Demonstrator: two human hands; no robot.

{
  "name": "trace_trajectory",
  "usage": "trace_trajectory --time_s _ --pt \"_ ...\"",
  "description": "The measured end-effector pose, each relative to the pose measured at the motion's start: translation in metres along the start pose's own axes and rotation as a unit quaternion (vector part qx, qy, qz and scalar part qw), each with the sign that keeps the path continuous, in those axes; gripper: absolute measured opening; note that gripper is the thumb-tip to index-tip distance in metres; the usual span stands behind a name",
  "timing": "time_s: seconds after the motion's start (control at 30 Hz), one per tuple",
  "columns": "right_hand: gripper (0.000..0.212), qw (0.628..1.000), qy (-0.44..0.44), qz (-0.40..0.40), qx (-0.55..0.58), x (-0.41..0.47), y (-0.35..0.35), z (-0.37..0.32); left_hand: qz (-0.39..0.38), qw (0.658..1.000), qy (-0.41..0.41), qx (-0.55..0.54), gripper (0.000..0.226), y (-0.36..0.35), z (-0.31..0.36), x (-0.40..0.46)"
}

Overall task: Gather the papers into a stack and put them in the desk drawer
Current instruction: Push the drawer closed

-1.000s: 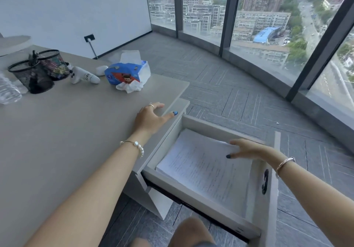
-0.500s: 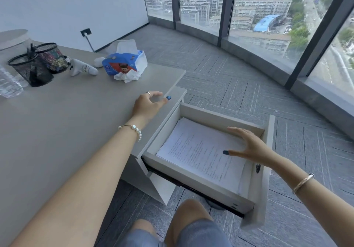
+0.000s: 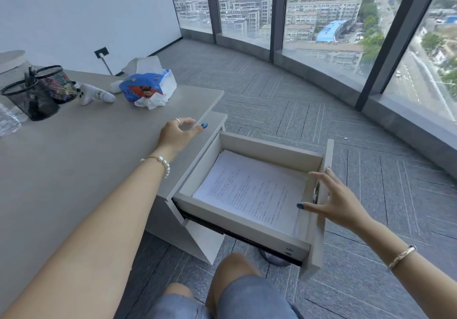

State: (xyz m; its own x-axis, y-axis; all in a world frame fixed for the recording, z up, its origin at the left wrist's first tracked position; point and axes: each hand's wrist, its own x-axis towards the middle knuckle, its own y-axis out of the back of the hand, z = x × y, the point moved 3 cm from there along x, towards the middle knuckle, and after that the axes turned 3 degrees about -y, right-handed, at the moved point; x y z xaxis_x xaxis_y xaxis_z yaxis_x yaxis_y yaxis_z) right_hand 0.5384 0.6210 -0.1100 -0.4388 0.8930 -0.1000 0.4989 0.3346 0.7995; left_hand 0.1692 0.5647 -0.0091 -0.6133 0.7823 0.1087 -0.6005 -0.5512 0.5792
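The desk drawer (image 3: 237,227) stands pulled out to the right of the desk, and a stack of printed white papers (image 3: 249,192) lies flat inside it. My right hand (image 3: 331,200) hovers with spread fingers at the drawer's front panel (image 3: 319,239), thumb over the drawer's inside; it holds nothing. My left hand (image 3: 178,133) rests open on the grey desk (image 3: 74,170) near its right edge, above the drawer cabinet.
At the desk's back left stand two black mesh cups (image 3: 37,96), a small white toy figure (image 3: 95,94), a blue tissue pack (image 3: 148,86) and a plastic bottle (image 3: 7,120). My knees (image 3: 237,269) are below the drawer. Glass windows curve behind over carpeted floor.
My right hand has drawn back off the papers to the drawer's front panel. The left hand has stayed on the desk edge. The papers lie still in the drawer.
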Motion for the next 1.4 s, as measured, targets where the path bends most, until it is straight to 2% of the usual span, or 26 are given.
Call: trace_trajectory --time_s 0.27,0.47,0.67,0.83,1.07,1.4 --pt "0.089 0.999 0.028 -0.033 -0.012 0.018 -0.016 -0.041 0.007 0.999 -0.004 0.043 0.051 -0.001 -0.001 0.004" --pt "0.089 0.997 0.055 -0.044 0.023 0.042 -0.042 -0.085 0.010 0.999 -0.002 0.032 0.051 -0.002 0.000 0.004" --pt "0.097 0.992 0.086 -0.080 0.043 0.076 -0.082 -0.122 0.018 1.000 -0.010 0.009 0.046 0.000 -0.002 0.006" --pt "0.107 0.983 0.114 -0.093 0.111 0.089 -0.105 -0.150 0.011 1.000 -0.011 -0.003 0.044 0.001 -0.004 0.007" --pt "0.127 0.968 0.127 -0.128 0.174 0.092 -0.126 -0.158 0.008 1.000 -0.009 -0.013 0.043 0.001 -0.006 0.009" --pt "0.122 0.965 0.137 -0.129 0.184 0.105 -0.146 -0.175 0.027 1.000 -0.005 -0.012 0.044 0.000 -0.007 0.012"
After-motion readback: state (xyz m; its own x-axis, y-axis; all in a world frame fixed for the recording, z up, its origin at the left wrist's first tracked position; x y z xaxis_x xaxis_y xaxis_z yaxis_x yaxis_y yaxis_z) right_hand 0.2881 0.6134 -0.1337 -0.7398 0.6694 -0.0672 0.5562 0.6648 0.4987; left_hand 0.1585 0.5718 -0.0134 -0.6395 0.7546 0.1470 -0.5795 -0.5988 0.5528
